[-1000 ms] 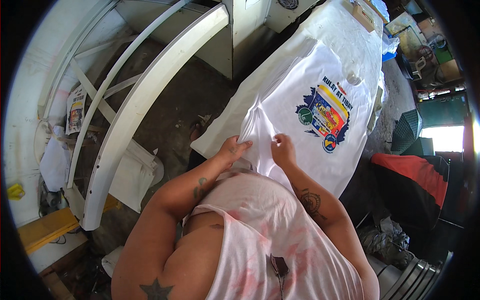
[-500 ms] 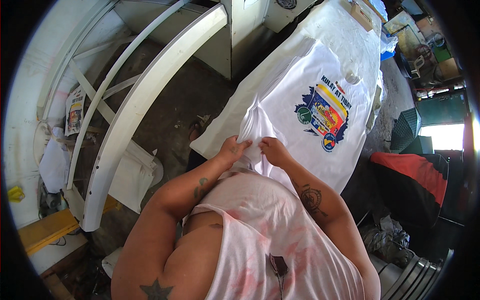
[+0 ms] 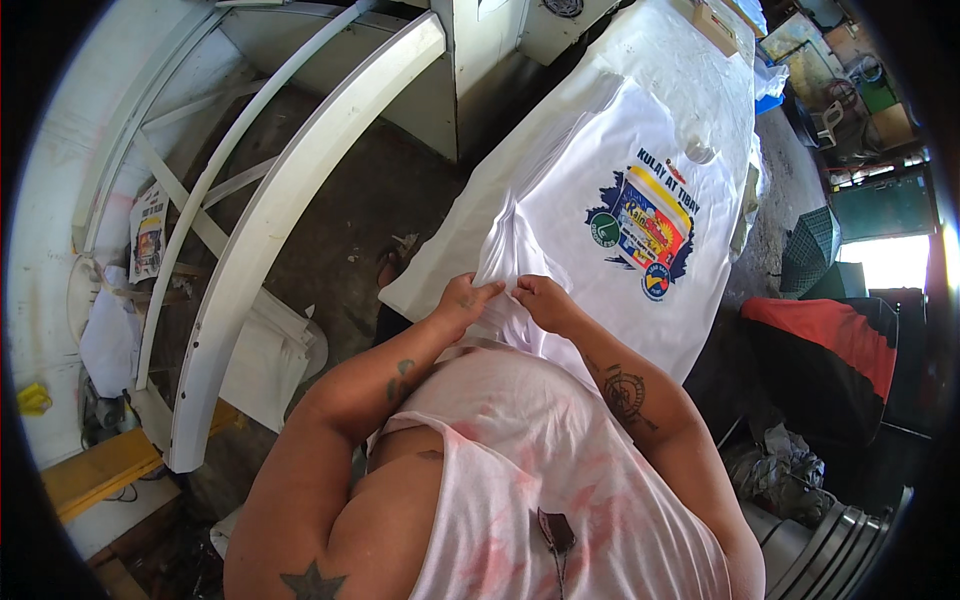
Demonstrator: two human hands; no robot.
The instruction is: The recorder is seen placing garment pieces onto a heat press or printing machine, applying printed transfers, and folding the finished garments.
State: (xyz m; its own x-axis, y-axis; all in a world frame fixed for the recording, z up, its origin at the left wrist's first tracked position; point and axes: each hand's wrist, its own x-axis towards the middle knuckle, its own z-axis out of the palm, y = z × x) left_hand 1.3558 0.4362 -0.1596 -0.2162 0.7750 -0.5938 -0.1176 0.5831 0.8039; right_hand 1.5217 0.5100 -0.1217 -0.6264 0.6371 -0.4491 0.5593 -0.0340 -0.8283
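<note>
White cotton-like T-shirts (image 3: pixel 575 245), laid in a layered pile, lie on a long table with a pale, wrinkled cover (image 3: pixel 455 235), running from beside both hands toward 1 o'clock, the wearer's body being at 6. The top shirt lies face up, its multicoloured chest print (image 3: pixel 645 228) at 2 o'clock of the hands.

Left hand (image 3: pixel 466 300): thumb and fingers pinched together on the gathered fabric at the pile's near-left edge. Right hand (image 3: pixel 543 303): fingers curled in, fingertips closed on the folds just beside it at 3 o'clock. Number of layers gripped: cannot be determined.

Progress, as judged: the print on the top shirt appears complete, and the shirts are laid one over another with edges roughly together. Prints on lower shirts are covered and cannot be verified. Outstanding: the near edge is bunched into folds, and the layers there are neither separated nor smoothed. Handling of this edge is assessed as under way, not finished.

Surroundings: small light-brown box (image 3: pixel 715 30) on the table's far end at 1 o'clock; curved off-white frame (image 3: pixel 300 200) at 10 o'clock, well apart from the pile.
</note>
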